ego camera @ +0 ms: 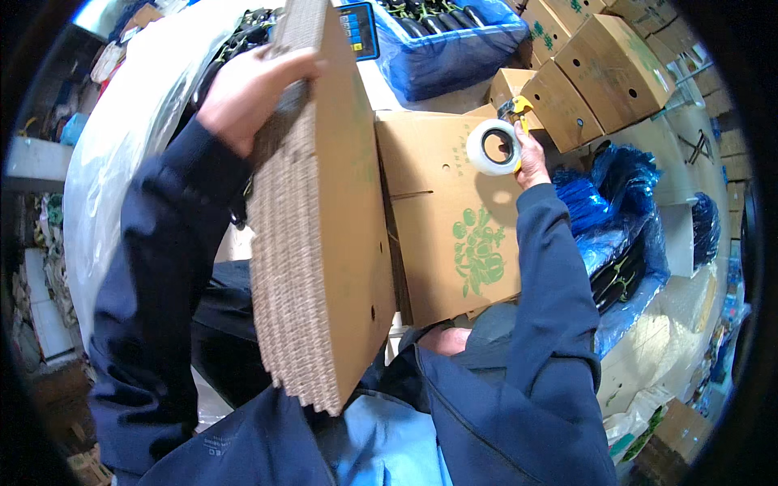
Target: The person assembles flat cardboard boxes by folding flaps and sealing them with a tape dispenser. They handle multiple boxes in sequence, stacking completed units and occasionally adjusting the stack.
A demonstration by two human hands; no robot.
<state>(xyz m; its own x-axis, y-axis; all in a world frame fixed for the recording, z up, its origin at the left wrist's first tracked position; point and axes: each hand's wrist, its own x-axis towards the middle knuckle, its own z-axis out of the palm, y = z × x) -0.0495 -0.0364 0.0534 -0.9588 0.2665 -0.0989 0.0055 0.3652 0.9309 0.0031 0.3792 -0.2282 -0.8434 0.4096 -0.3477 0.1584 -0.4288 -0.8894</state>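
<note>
My left hand [246, 100] grips the upper part of a thick stack of flattened corrugated cartons [352, 219], which stands on edge and tilts slightly. In my right hand [533, 159] is a yellow-handled packing tape dispenser [520, 108] carrying a roll of clear tape [476, 146]. Below the dispenser lies another flat brown carton [419, 243], printed with green vegetables and some writing. One long edge of this carton runs alongside the stack. The fingers on the stack's far side are partly hidden.
A blue-lined crate of eggplants [450, 61] stands ahead, beside a scale's keypad panel [364, 30]. Cartons with round holes [614, 73] are piled at the right. More eggplants [620, 276] lie in blue plastic film [583, 200]. White plastic sheeting [130, 152] spreads leftward.
</note>
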